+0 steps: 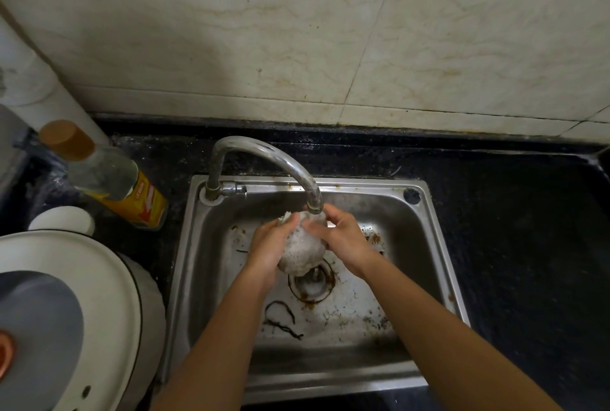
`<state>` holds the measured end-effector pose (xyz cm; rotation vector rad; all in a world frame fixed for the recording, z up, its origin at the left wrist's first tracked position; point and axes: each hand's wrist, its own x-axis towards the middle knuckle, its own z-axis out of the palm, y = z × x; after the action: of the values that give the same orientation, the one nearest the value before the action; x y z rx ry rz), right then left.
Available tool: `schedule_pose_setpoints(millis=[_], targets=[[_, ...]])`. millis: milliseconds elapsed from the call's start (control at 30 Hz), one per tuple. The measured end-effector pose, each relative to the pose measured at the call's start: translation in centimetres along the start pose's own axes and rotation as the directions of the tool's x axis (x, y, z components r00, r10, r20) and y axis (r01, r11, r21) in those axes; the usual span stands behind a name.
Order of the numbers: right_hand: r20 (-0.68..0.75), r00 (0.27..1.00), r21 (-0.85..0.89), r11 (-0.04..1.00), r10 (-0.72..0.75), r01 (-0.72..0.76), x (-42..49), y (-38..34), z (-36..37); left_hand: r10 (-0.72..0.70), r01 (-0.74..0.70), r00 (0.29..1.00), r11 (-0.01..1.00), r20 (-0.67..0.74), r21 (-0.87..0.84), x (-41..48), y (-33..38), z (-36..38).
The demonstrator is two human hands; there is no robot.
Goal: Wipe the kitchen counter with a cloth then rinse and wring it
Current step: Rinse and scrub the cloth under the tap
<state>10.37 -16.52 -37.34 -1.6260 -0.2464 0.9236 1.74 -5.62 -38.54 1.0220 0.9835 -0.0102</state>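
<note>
Steel sink (439, 245), bunched cloth (302, 250) gripped between both hands

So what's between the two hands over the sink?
The bunched white cloth, held by left hand and right hand just under the faucet spout; shown in the head view.

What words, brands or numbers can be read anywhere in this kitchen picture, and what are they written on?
Yellow label on the bottle left of the sink: red print, too blurred to read.
Faucet, sink and cloth: no writing visible.
Nothing else in view carries legible text.
</note>
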Motion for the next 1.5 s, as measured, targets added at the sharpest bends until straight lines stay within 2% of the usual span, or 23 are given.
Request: schedule_pose_setpoints(millis=[200, 300, 367, 500, 567, 700, 800, 900, 1000, 1067, 1133, 1200, 1300, 1400, 1433, 1500], targets=[[-0.086, 0.983, -0.243, 0.961, -0.16, 0.135, 0.2, 0.4, 0.9, -0.007, 0.007, 1.0, 1.0, 0.019, -0.013, 0.2, -0.3, -0.1], [-0.127, 0.974, -0.338, 0.931, -0.188, 0.135, 0.2, 0.5, 1.7, 0.002, -0.002, 1.0, 1.0, 0.009, -0.013, 0.0, -0.3, 0.0], [-0.155, 0.979, -0.295, 0.952, -0.133, 0.083, 0.3, 0.4, 2.1, 0.008, -0.008, 1.0, 1.0, 0.009, -0.01, -0.1, -0.3, 0.1], [-0.226, 0.963, -0.064, 0.984, 0.148, -0.167, 1.0, -0.2, 2.8, 0.017, -0.017, 1.0, 1.0, -0.009, -0.019, -0.2, -0.1, 0.3], [-0.216, 0.954, -0.019, 0.976, 0.208, -0.217, 1.2, -0.3, 2.5, 0.007, -0.008, 0.999, 1.0, -0.039, -0.029, -0.2, -0.1, 0.1], [-0.122, 0.985, -0.084, 0.988, 0.122, -0.132, 0.5, -0.3, 2.0, 0.003, -0.008, 0.997, 0.998, -0.077, -0.063, -0.2, -0.2, -0.6], [-0.162, 0.978, -0.154, 0.975, 0.133, -0.158, 0.5, -0.4, 2.4, 0.007, -0.014, 0.993, 0.998, -0.114, -0.057, -0.5, -0.2, 0.0], [-0.236, 0.957, -0.103, 0.975, 0.17, -0.198, 0.9, -0.5, 2.4, -0.019, 0.009, 0.994, 0.996, -0.109, -0.091, -0.6, -0.4, 0.6], [-0.262, 0.964, -0.244, 0.963, 0.05, -0.116, 0.7, -0.4, 1.8, -0.047, 0.035, 0.993, 0.994, -0.11, -0.107, -0.5, -0.2, 0.6], [-0.23, 0.973, -0.292, 0.956, -0.027, -0.042, 0.3, -0.3, 1.3, -0.031, 0.019, 0.992, 0.995, -0.121, -0.103, -0.4, -0.1, 0.5], [-0.14, 0.99, -0.19, 0.98, 0.027, -0.053, 0.1, -0.1, 1.3, 0.013, -0.018, 0.993, 0.999, -0.119, -0.042, -0.4, -0.1, 0.7], [-0.063, 0.99, -0.028, 0.991, 0.128, -0.13, -0.1, 0.0, 1.4, 0.027, -0.025, 0.997, 0.999, -0.068, 0.031, -0.6, 0.0, 1.1], [-0.009, 0.976, 0.182, 0.96, 0.217, -0.212, 0.0, 0.3, 1.2, 0.012, -0.012, 0.997, 1.0, 0.08, 0.003, -1.3, 0.1, 1.6], [-0.012, 0.967, 0.245, 0.939, 0.253, -0.243, 0.3, 0.7, 0.4, -0.014, 0.025, 0.988, 0.997, 0.154, -0.071, -1.4, -0.1, 1.2], [-0.034, 0.961, 0.234, 0.938, 0.273, -0.258, 0.4, 0.9, 0.1, -0.008, 0.019, 0.992, 0.996, 0.127, -0.09, -1.5, -0.1, 1.0], [-0.067, 0.949, 0.239, 0.928, 0.309, -0.285, 0.6, 1.0, -0.2, 0.037, -0.041, 0.998, 0.995, -0.045, -0.094, -1.6, -0.1, 0.7]])
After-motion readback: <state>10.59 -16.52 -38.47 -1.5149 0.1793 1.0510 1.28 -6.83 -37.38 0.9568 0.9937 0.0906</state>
